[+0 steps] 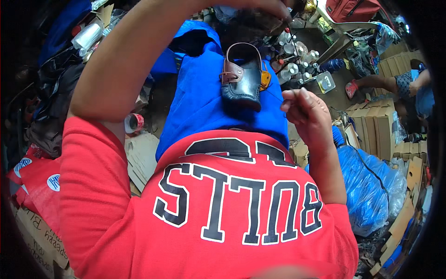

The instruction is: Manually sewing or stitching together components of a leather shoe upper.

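Note:
A black leather shoe (248, 83) with a brown collar and side panel lies across my lap on blue cloth (195, 102), its toe toward me. A yellow-brown piece (265, 80) shows at its right side. My right hand (307, 109) is raised just right of the shoe, apart from it, fingers curled in a pinch; what they hold, if anything, is too small to name. My left arm reaches up and across the top, and my left hand (275, 8) is partly cut off by the upper edge. Its fingers look closed near a thin dark line; what they grip is unclear.
Several small bottles (297, 58) stand beyond the shoe at right. Stacked cardboard (374, 123) and a blue plastic bag (360, 186) lie to my right. Another person's leg (378, 83) shows at far right. A bottle (134, 122) with a red label lies at left.

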Motion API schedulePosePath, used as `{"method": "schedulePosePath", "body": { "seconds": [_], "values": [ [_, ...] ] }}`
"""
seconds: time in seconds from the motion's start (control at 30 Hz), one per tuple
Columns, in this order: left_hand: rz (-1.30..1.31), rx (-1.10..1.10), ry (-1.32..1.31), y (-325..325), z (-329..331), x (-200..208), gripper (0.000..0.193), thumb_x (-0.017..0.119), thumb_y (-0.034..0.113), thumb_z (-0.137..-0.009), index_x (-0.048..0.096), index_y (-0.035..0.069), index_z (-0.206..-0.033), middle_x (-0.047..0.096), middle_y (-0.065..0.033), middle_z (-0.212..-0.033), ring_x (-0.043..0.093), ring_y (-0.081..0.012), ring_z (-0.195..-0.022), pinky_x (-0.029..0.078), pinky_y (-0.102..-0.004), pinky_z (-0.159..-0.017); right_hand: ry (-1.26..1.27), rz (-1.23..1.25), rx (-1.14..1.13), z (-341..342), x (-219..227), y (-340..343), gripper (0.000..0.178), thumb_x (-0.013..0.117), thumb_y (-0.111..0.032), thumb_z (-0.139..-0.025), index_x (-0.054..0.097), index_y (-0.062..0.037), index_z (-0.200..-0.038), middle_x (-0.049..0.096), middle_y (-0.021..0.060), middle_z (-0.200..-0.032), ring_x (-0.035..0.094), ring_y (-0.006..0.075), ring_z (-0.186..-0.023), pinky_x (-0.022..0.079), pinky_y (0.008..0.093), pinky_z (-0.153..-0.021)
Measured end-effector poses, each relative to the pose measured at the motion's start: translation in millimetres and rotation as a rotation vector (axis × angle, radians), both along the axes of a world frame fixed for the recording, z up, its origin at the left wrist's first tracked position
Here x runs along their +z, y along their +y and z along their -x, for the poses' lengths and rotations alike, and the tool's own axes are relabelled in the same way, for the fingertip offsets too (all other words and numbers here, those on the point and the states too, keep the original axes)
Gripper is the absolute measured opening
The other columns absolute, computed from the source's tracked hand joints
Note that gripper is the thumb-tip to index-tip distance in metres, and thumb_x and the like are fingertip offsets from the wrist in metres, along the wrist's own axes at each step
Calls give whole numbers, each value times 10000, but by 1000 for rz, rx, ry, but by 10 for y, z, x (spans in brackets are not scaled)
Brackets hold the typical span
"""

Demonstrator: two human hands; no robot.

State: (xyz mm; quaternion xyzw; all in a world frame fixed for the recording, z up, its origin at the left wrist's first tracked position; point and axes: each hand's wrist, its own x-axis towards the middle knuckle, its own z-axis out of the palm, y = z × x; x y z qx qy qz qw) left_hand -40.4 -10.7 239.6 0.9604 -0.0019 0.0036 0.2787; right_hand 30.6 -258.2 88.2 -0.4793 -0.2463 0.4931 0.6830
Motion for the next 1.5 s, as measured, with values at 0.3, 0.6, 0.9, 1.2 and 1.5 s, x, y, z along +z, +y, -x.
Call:
{"method": "schedulePosePath", "body": {
  "seconds": [0.3, 0.6, 0.9, 1.2, 1.5],
  "values": [
    [2, -117, -441, -457, 355, -1446, 201, 581, 233, -802, 701, 128, -923, 426, -114, -1390, 296, -346, -1324, 200, -487, -1072, 569, -75, -85, 1, -201, -81, 378, 402, -318, -982, 593, -26, -1130, 677, 76, -884, 290, 38, -434, 308, 192, -462],
    [153, -242, -315, -628, 137, -1739, 226, 643, 234, -821, 671, 133, -1021, 357, -112, -1444, 252, -371, -1358, 252, -520, -1057, 473, 122, 42, 116, -104, -43, 386, 443, -322, -969, 589, 16, -1086, 657, 111, -857, 286, 29, -456, 293, 182, -466],
    [1020, -75, -151, -276, 638, -858, 207, 649, 177, -861, 561, 9, -779, 552, 14, -714, 503, -30, -697, 399, -189, -600, 74, 114, 86, 66, 20, -2, 317, 560, -237, -923, 601, 15, -1112, 626, 57, -884, 334, 17, -537, 316, 158, -540],
    [295, 424, -282, 1267, 696, -1214, 478, 748, 341, -783, 337, 158, -621, 272, 91, -604, 248, -22, -573, 189, -222, -498, -464, 333, -270, 92, -547, -163, 243, 623, -261, -898, 630, -18, -890, 521, -19, -834, 390, 30, -696, 346, 180, -638],
    [234, 775, -350, 1873, 386, -2344, 502, 753, 358, -773, 354, 136, -565, 314, 75, -560, 277, -43, -529, 234, -259, -459, -288, 629, -310, -21, -971, -759, 404, 596, -307, -918, 441, -140, -584, 350, -103, -590, 274, 19, -554, 225, 227, -498]
  ]
}}
